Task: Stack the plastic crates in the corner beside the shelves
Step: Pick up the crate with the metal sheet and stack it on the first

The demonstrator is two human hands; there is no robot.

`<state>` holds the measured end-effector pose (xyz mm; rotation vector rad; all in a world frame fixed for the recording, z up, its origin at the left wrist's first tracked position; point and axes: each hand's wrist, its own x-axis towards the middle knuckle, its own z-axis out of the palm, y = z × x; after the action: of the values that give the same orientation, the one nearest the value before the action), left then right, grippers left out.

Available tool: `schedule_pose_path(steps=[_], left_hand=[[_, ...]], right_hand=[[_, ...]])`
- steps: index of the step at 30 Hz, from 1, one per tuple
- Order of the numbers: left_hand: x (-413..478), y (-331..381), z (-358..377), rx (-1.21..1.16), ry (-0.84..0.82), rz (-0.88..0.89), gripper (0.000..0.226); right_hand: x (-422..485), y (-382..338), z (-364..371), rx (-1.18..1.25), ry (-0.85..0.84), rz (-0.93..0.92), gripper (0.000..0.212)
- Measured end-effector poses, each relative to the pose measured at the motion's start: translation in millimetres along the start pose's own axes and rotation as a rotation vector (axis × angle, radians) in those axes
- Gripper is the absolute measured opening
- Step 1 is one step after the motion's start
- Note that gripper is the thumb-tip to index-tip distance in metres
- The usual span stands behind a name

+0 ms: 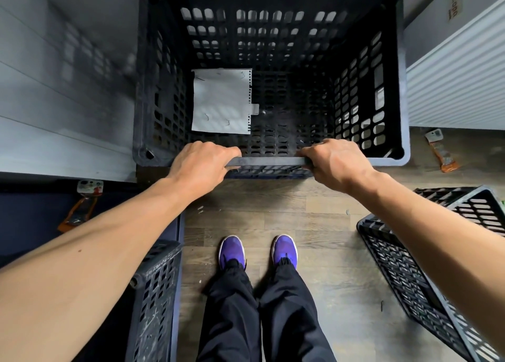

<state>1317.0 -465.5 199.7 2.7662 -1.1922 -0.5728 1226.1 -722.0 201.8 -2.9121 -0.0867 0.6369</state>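
Observation:
A tall black slotted plastic crate (273,160) stands in the corner straight ahead, seen from above. A white sheet of paper (221,100) lies on its floor. My left hand (200,163) grips the near rim, fingers curled over the edge. To the right, my right hand (337,162) grips the same rim. Below the rim, the edge of another crate (269,171) shows underneath. A second black crate (426,255) lies tilted on the floor at the right. A third crate (155,298) stands at the lower left.
A grey wall panel (62,110) runs along the left, a white ribbed panel (459,85) along the right. Orange wrappers lie on the floor at the right (440,151) and on a dark surface at the left (79,211). My feet (258,251) stand on wood flooring.

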Motion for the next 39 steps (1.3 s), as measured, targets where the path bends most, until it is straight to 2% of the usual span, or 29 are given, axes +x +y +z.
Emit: schedule_pose_path(steps=[13,18,23,26,31,39], left_hand=[[-0.8,2.5,-0.3,0.025,-0.016,-0.005,0.030],[-0.9,3.5,3.9,0.024,0.000,-0.023,0.023],[9.7,-3.4,4.2,0.023,-0.062,0.035,0.027],[8.7,0.4,3.4,-0.004,-0.071,-0.025,0.022],[7.5,3.4,12.3,0.027,-0.010,-0.053,0.015],[11.1,3.4,12.6,0.027,-0.026,-0.091,0.014]], right_hand=[[1.0,-3.7,6.7,0.013,-0.030,0.051,0.017],[2.3,-5.0,11.2,-0.002,-0.018,0.096,0.020],[8.4,-3.0,11.7,-0.033,-0.018,0.112,0.022],[5.5,-7.7,9.4,-0.018,-0.038,0.170,0.022],[-0.7,-21.4,15.6,-0.034,0.063,0.250,0.018],[1.4,-24.2,6.0,0.023,-0.012,0.323,0.020]])
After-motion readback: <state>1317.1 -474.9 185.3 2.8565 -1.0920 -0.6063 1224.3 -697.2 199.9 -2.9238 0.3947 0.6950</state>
